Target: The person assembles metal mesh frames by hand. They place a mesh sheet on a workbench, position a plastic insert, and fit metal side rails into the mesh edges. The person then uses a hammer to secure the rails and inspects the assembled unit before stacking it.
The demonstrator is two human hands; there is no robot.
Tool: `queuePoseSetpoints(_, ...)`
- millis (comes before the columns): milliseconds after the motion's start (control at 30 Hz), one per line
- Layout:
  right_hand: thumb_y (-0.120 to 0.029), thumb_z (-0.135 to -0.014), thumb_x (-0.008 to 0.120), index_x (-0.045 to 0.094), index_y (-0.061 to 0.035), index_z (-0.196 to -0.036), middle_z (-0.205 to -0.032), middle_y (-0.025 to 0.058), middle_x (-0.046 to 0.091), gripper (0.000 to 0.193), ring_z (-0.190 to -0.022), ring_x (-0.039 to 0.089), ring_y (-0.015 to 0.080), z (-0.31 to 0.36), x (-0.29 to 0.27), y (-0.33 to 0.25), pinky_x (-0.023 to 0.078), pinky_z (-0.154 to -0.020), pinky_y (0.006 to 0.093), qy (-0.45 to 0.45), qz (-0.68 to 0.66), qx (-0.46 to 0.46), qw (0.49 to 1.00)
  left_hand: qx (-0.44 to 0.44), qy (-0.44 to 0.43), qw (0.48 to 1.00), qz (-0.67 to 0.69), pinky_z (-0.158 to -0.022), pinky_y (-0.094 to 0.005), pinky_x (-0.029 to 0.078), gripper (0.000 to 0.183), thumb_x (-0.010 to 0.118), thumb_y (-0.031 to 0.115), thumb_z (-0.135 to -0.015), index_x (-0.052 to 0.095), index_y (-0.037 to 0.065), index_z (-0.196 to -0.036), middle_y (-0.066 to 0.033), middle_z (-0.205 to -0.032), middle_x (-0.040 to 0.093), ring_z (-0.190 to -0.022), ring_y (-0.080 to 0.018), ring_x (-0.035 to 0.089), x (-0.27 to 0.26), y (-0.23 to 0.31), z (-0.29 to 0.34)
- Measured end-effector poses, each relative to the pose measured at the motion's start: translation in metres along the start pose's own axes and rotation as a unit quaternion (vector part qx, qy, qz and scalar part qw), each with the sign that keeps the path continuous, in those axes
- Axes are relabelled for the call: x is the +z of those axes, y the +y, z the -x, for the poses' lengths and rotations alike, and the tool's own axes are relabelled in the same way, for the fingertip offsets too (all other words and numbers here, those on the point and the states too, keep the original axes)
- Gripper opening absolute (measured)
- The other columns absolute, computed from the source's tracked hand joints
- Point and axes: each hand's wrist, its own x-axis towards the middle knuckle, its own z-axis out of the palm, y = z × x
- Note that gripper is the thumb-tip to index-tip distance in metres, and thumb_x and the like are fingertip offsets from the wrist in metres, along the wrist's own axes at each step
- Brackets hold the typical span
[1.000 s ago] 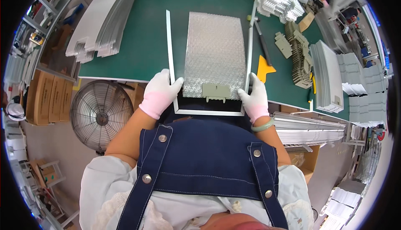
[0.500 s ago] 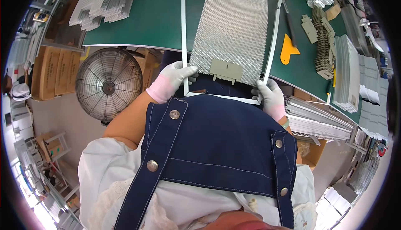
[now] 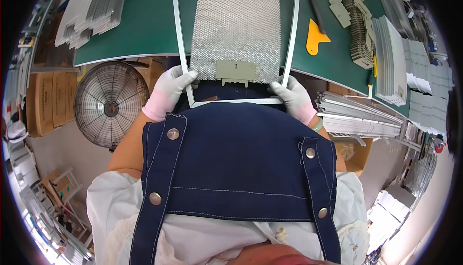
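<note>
A white U-shaped frame (image 3: 236, 101) lies with its crosspiece against my apron and its two long bars pointing away over the table. Near its left corner, my left hand (image 3: 166, 91) in a white and pink glove is closed on the left bar. My right hand (image 3: 295, 99), gloved alike, is closed round the right bar close to the other corner. Between the bars lies a silvery mesh sheet (image 3: 236, 24), its near end reaching past the table edge. A grey-green plastic clip piece (image 3: 236, 71) with small prongs sits at that near end. The thumbs are beside the mesh's near corners.
On the green table (image 3: 149, 29) are stacked mesh sheets (image 3: 94, 9), a yellow scraper (image 3: 316, 37), a dark-handled hammer (image 3: 314, 7), a row of grey-green clips (image 3: 359, 33) and white panels (image 3: 389, 60). A black fan (image 3: 111, 103) stands left; metal strips (image 3: 357, 113) lie below the table at right.
The whole view has shifted, so the frame, sheet and hands sit further left in the picture. The mesh lies straighter and more evenly between the bars. Both hands keep their hold.
</note>
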Motion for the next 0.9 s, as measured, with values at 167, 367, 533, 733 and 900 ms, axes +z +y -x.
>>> queuePoseSetpoints(167,-0.02,-0.093,0.065,0.056,0.0042,-0.117,-0.096,0.009,0.065,0.035,-0.09,0.062,0.0169,0.004,0.003,-0.001,0.05,-0.085,0.0312,0.007,0.014,0.003,1.0,-0.023,-0.061,0.993,0.099,-0.085,-0.0323,0.05,0.042,0.064,0.028,-0.093,0.053,-0.003,-0.12,-0.0106,-0.108,0.062,-0.094,-0.0182,0.062,0.002,-0.002,0.002)
queuePoseSetpoints(367,-0.017,-0.095,0.061,0.051,0.0041,-0.122,-0.098,0.0096,0.064,0.036,-0.093,0.061,0.0182,0.007,0.011,-0.002,0.05,-0.087,0.0334,-0.011,-0.104,-0.004,0.994,0.018,-0.078,0.996,0.041,-0.093,-0.0375,0.046,0.06,0.062,0.038,-0.091,0.045,0.0,-0.135,-0.0115,-0.126,0.057,-0.109,-0.0229,0.057,0.003,-0.002,0.004)
queuePoseSetpoints(533,-0.02,-0.097,0.056,0.047,0.0039,-0.123,-0.1,0.0098,0.062,0.036,-0.092,0.061,0.0187,0.007,0.014,-0.012,0.05,-0.086,0.0337,-0.05,-0.022,-0.093,0.994,0.025,-0.107,0.992,0.055,-0.098,-0.041,0.043,0.067,0.06,0.038,-0.092,0.037,0.001,-0.143,-0.0112,-0.136,0.052,-0.117,-0.0246,0.054,0.001,0.006,0.011)
queuePoseSetpoints(733,-0.023,-0.099,0.053,0.047,0.0044,-0.117,-0.097,0.0123,0.059,0.033,-0.087,0.064,0.0196,-0.011,0.027,-0.019,0.055,-0.08,0.0343,0.024,-0.086,-0.092,0.992,0.051,-0.036,0.991,0.115,-0.107,-0.0475,0.039,0.054,0.052,0.028,-0.099,0.034,-0.002,-0.141,-0.0149,-0.138,0.047,-0.121,-0.0287,0.052,0.012,0.0,-0.001)
queuePoseSetpoints(900,-0.014,-0.097,0.053,0.047,0.0035,-0.114,-0.1,0.0124,0.058,0.025,-0.086,0.065,0.0236,-0.016,0.03,-0.007,0.058,-0.076,0.0355,0.081,-0.183,-0.056,0.978,0.062,-0.001,0.97,0.237,-0.112,-0.0503,0.036,0.04,0.046,0.018,-0.102,0.036,-0.004,-0.134,-0.0177,-0.133,0.048,-0.123,-0.0295,0.051,0.036,0.0,-0.014)
